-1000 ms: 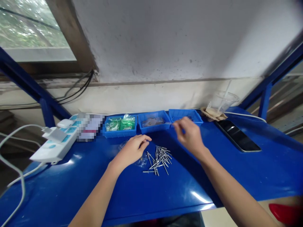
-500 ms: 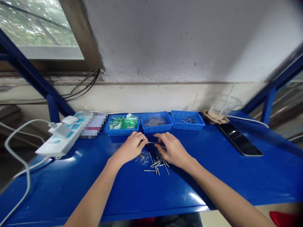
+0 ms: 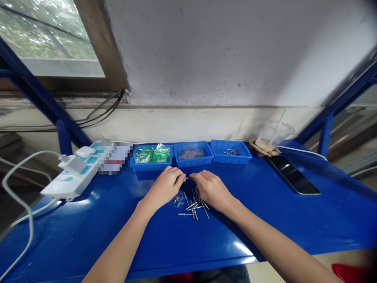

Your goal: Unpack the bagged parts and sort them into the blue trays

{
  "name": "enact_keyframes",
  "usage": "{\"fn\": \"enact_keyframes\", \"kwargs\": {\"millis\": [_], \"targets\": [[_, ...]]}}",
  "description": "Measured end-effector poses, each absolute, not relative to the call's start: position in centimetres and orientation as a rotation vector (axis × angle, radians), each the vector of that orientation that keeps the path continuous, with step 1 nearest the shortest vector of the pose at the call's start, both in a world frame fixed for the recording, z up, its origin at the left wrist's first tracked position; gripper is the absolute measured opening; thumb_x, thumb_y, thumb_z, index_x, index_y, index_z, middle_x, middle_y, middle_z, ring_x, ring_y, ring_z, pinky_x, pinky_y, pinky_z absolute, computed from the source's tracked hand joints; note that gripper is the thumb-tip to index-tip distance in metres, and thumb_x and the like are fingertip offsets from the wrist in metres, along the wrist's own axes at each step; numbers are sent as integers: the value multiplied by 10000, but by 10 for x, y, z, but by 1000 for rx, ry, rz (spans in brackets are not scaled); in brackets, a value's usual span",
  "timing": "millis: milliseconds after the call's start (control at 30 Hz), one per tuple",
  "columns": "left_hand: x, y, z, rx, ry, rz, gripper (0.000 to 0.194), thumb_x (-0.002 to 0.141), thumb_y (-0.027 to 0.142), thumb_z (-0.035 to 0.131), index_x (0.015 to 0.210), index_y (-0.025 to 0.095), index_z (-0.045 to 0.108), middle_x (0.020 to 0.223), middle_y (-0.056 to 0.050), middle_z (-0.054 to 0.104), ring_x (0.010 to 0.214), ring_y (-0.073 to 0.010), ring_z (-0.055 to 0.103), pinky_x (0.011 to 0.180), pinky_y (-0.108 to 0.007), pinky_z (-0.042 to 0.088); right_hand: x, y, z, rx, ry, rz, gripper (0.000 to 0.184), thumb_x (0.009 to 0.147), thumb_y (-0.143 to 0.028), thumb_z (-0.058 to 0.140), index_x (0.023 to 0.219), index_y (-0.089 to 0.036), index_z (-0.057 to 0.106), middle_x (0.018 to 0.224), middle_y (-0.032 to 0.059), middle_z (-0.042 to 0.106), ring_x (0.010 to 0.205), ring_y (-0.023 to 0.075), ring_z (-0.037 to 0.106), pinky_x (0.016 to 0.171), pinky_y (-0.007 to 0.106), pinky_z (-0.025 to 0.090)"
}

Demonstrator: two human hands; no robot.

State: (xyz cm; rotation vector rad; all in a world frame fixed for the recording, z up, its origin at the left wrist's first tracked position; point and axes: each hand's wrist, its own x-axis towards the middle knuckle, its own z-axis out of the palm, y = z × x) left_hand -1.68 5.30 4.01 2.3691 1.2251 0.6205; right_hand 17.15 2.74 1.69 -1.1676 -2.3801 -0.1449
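Between my two hands, above the blue table (image 3: 165,243), a thin metal pop rivet (image 3: 188,178) lies level. My left hand (image 3: 170,184) pinches its left end between thumb and forefinger. From the other side, my right hand (image 3: 210,188) closes its fingertips on the rivet's right part, and its thumb is mostly hidden. Just below the hands is a loose pile of pop rivets (image 3: 196,205), pointing various ways. A small clear plastic bag (image 3: 177,200) lies left of the pile, partly covered by my left hand.
Along the wall stand a blue bin with green packets (image 3: 152,157), one with clear bags (image 3: 193,154) and one with loose rivets (image 3: 231,151). A white power strip (image 3: 70,175) with cables lies left. On the right are a phone (image 3: 293,175) and a plastic cup (image 3: 275,133).
My right fingers, spread near the rivet before, have closed on it and moved left toward my left hand. The left hand keeps its pinch. The view has shifted slightly.
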Motion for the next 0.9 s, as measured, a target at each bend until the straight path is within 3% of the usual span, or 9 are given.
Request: {"fn": "enact_keyframes", "kwargs": {"millis": [433, 700, 800, 900], "targets": [[-12, 50, 38, 2449, 1237, 665, 277, 939, 269, 356, 815, 192, 592, 832, -33, 617, 853, -204, 500, 756, -346, 421, 168, 22, 21, -1314, -2305, -125, 318, 823, -18, 429, 1029, -151, 632, 767, 55, 624, 730, 181, 557, 653, 285, 436], [-11, 47, 44, 2385, 1283, 679, 265, 939, 291, 387, 809, 203, 600, 824, -11, 631, 866, -192, 513, 779, -336, 418, 170, 26, 20, -1296, -2205, -162, 219, 921, -181, 420, 980, -165, 630, 786, 42, 647, 690, 139, 598, 617, 236, 414], [-17, 46, 49, 2368, 1197, 588, 235, 936, 319, 398, 911, 235, 617, 921, -5, 643, 936, -194, 514, 833, -353, 408, 186, 33, 32, -1291, -2085, -257, 222, 922, -256, 438, 884, -174, 640, 738, 31, 638, 652, 118, 588, 599, 215, 393], [-25, 46, 50, 2421, 1052, 360, 158, 867, 341, 536, 993, 298, 620, 1047, 0, 613, 1062, -228, 471, 921, -425, 347, 221, 49, 44, -1469, -1728, -455, 296, 916, -346, 438, 809, -162, 643, 666, 34, 611, 601, 125, 551, 589, 233, 374]]}}
